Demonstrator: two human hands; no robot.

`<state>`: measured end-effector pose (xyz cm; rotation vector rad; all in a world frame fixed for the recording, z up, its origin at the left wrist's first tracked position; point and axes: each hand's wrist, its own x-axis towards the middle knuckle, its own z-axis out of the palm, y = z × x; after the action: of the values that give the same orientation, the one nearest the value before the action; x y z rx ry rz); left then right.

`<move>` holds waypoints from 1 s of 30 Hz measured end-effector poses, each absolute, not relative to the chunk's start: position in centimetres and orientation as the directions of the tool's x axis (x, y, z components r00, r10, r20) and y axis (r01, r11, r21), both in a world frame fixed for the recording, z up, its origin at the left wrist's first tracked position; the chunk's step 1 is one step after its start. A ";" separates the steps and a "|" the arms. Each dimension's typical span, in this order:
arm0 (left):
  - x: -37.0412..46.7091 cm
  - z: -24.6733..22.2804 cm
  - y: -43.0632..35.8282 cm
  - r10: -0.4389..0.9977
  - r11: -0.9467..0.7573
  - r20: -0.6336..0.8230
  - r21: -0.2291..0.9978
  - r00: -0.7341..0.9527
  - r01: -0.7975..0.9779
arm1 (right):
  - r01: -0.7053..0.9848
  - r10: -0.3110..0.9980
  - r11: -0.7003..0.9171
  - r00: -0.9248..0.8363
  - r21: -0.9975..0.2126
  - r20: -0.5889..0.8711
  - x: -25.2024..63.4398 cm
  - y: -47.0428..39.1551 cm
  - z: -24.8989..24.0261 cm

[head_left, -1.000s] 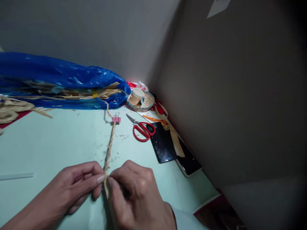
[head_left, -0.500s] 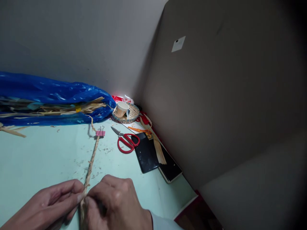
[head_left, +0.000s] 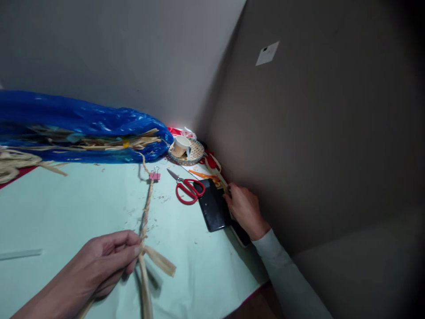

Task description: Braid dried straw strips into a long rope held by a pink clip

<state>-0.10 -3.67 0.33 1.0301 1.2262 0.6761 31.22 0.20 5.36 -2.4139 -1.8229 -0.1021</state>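
My left hand (head_left: 109, 261) pinches the lower end of a braided straw cord (head_left: 147, 206), below which loose strands (head_left: 161, 261) spread out. A pink binder clip (head_left: 154, 176) holds the cord's upper end on the pale green table cover (head_left: 99, 199). My right hand (head_left: 244, 207) is at the right, by the wall, its fingertips closed over the straw strip (head_left: 224, 182) beside the black phones. Red-handled scissors (head_left: 189, 191) lie between the clip and the black phone (head_left: 212, 208), overlapping the phone's edge.
A blue plastic bag (head_left: 76, 115) with dry straw runs along the back wall. A woven basket (head_left: 195, 153) holds a paper cup (head_left: 181, 145) in the corner. Orange scissors (head_left: 201, 174) lie beside it. Coiled straw cord (head_left: 16, 165) sits at the far left.
My right hand has left the cord and moved right and away to the straw strip by the phones. Loose strands now show below my left hand. The view has shifted left.
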 end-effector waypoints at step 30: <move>1.1 -0.2 -4.0 0.923 0.333 -0.295 0.934 0.249 -0.128 | 0.187 0.822 -0.214 -0.497 -0.959 -0.280 19.4 -5.2 6.1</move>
<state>1.13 -4.00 -0.17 0.9543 1.0602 0.8874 19.40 -5.21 6.14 -1.1928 -1.5730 1.7592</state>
